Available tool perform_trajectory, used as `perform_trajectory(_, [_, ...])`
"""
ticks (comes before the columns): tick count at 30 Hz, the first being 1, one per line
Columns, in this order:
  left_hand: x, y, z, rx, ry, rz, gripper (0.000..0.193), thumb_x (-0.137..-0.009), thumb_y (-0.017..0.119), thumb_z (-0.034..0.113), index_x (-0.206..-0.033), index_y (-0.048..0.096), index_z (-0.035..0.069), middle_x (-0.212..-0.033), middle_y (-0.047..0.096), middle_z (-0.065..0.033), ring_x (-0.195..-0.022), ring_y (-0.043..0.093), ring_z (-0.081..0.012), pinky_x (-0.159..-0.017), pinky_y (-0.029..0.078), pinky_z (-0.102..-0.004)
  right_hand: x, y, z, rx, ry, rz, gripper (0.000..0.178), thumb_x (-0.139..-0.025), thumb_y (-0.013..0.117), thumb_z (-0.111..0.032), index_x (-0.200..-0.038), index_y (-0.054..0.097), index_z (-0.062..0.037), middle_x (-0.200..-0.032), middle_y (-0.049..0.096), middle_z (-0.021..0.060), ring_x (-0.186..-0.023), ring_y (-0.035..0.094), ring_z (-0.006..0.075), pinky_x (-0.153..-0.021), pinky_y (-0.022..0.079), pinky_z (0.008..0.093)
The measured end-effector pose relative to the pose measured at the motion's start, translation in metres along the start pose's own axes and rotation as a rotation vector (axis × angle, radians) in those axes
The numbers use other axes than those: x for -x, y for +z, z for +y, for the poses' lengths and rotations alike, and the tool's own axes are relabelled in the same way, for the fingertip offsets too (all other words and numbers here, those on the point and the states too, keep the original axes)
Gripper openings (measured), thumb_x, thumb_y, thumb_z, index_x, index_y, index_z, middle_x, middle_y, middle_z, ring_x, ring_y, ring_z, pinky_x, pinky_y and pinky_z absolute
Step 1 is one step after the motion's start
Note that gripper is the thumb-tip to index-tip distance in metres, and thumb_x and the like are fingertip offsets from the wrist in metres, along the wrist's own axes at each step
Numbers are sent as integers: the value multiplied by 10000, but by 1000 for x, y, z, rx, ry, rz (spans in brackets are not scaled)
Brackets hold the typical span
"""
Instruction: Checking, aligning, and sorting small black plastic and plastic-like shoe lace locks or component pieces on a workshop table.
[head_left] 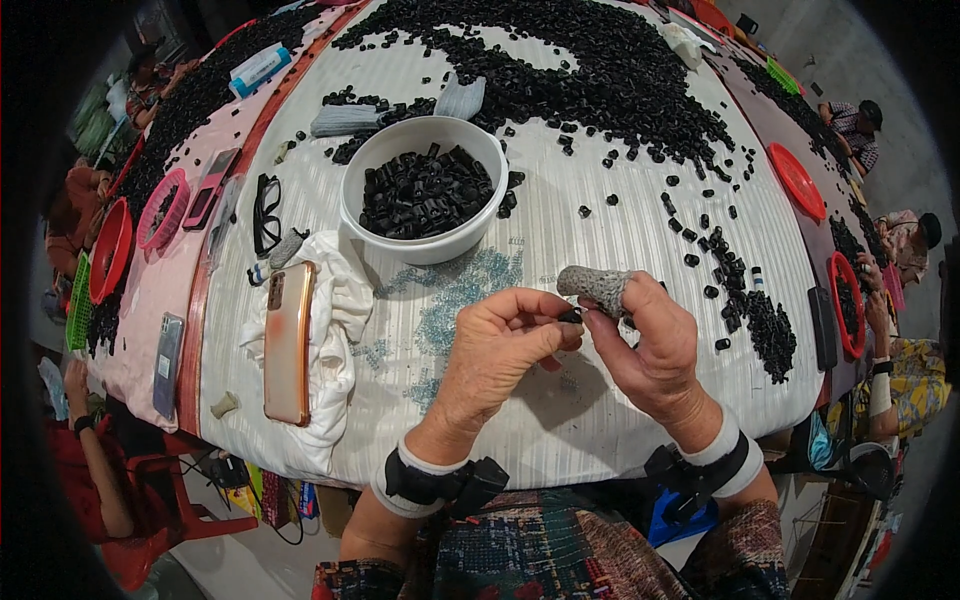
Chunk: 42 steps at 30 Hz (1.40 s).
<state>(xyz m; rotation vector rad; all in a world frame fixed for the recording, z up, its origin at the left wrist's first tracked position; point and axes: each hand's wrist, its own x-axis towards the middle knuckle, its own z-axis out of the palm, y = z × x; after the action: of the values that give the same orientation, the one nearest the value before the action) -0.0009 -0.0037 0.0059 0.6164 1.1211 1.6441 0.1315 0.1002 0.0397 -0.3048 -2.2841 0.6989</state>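
Over the near middle of the table, my left hand (495, 350) pinches a small black plastic piece (570, 316) between thumb and forefinger. My right hand (655, 345) is closed right beside it, its thumb close to the piece. A grey knitted finger cover (597, 286) sits on my right forefinger. Something dark shows between the right fingers, too covered to name. Beyond my hands stands a white bowl (352, 205) heaped with black plastic pieces (430, 190). Tiny clear bluish bits (455, 310) lie scattered on the cloth between the bowl and my left hand.
Loose black pieces (620, 80) cover the far table, with a smaller heap (770, 340) at right. Left of me are a phone in an orange-edged case (288, 345), a white cloth (335, 370) and eyeglasses (267, 215). Other people sit along both sides, near red baskets (797, 182).
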Motion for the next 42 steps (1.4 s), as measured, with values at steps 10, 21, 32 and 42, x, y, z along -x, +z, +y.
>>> perform_trajectory(10, [1, 1, 2, 28, -20, 11, 176, -800, 681, 40, -954, 609, -7, -837, 674, -94, -746, 660, -131, -578, 536, -226, 2, 2, -2, 67, -83, 84, 252, -675, 651, 108, -898, 563, 30, -819, 564, 145, -628, 579, 236, -528, 489, 302])
perform_trajectory(21, [0, -1, 0, 85, -21, 5, 200, -821, 660, 37, -1002, 605, -27, -874, 680, -103, -781, 674, -157, -576, 536, -224, 1, 2, 1, 80, -112, 65, 235, -711, 641, 111, -917, 560, 31, -823, 572, 142, -649, 588, 229, -544, 495, 297])
perform_trajectory(32, [-4, -6, 3, 202, 48, 93, 207, -832, 647, 29, -1020, 580, -25, -929, 660, -164, -762, 678, -181, -550, 560, -233, 20, 0, 24, 206, 30, -169, 257, -691, 573, 112, -931, 551, 24, -761, 540, 137, -716, 568, 290, -617, 483, 371])
perform_trajectory(42, [-3, -2, 8, 186, 2, 172, 186, -843, 630, 34, -1016, 588, -19, -930, 653, -160, -755, 666, -170, -547, 544, -236, 6, -10, 46, 306, 19, -96, 227, -741, 566, 93, -959, 545, 30, -772, 541, 147, -705, 565, 297, -627, 470, 378])
